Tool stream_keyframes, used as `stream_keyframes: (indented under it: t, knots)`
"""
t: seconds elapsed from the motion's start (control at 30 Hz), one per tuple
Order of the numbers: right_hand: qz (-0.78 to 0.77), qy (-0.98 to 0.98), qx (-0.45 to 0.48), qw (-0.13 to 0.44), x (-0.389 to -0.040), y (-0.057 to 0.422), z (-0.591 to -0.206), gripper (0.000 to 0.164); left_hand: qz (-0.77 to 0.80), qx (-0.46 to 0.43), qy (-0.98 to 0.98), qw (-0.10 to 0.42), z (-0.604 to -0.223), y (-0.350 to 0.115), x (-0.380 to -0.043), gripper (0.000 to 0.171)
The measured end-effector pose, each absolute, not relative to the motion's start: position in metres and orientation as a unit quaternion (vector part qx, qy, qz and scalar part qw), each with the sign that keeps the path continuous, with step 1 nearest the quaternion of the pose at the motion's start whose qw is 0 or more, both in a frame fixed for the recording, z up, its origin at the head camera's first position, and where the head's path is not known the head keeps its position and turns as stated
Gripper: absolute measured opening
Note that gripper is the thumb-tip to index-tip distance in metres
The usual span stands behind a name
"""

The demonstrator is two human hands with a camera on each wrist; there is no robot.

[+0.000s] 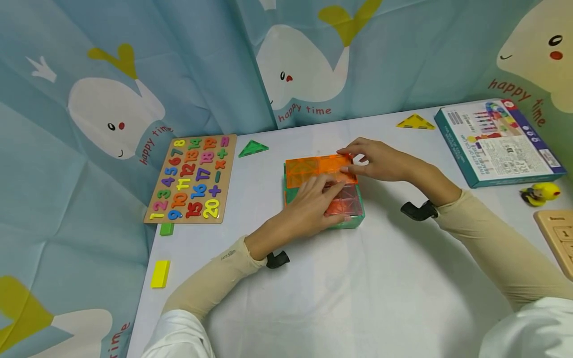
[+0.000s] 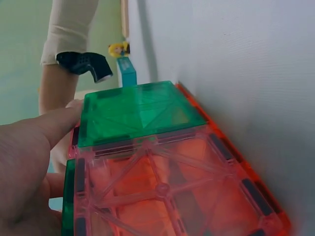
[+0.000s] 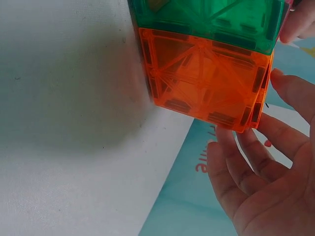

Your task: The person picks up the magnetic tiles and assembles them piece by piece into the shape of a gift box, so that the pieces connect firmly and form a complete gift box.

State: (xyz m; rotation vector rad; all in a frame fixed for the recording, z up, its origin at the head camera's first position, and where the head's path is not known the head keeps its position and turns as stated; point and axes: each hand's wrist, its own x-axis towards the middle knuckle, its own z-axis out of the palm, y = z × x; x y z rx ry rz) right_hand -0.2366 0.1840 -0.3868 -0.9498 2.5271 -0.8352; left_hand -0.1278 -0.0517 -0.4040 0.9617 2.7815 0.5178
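A low box of translucent magnetic tiles stands on the white table, with orange tiles (image 1: 302,171) along the back of its top, a red tile (image 1: 351,198) at front right and green sides. My left hand (image 1: 306,206) lies over the front left of the top, hiding part of it; its thumb reaches the front edge. In the left wrist view, the thumb touches beside a green tile (image 2: 138,113) next to a red one (image 2: 162,191). At the back right corner, my right hand (image 1: 380,160) touches the orange top with loosely extended fingers, close by an orange side tile (image 3: 202,73).
A wooden number board (image 1: 190,179) lies at the left, near a green triangle tile (image 1: 253,148) and a yellow block (image 1: 160,274). To the right are a yellow triangle tile (image 1: 415,122), a toy box (image 1: 501,141), a duck figure (image 1: 540,193) and a wooden board (image 1: 557,238). A curtain hangs behind.
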Motion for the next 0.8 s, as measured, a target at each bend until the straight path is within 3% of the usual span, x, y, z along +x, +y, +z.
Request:
stream_keyframes:
  t: [0.53,0.8]
  knots:
    - [-0.314,0.883,-0.29,0.193,-0.223,0.196,-0.396,0.07,0.245,0.242,0.935,0.083,-0.416,-0.111,-0.122,0.094]
    - [-0.321,0.884,-0.282,0.191,-0.214,0.191,-0.394,0.079,0.268,0.253,0.925,0.093,-0.418,-0.117,-0.119,0.086]
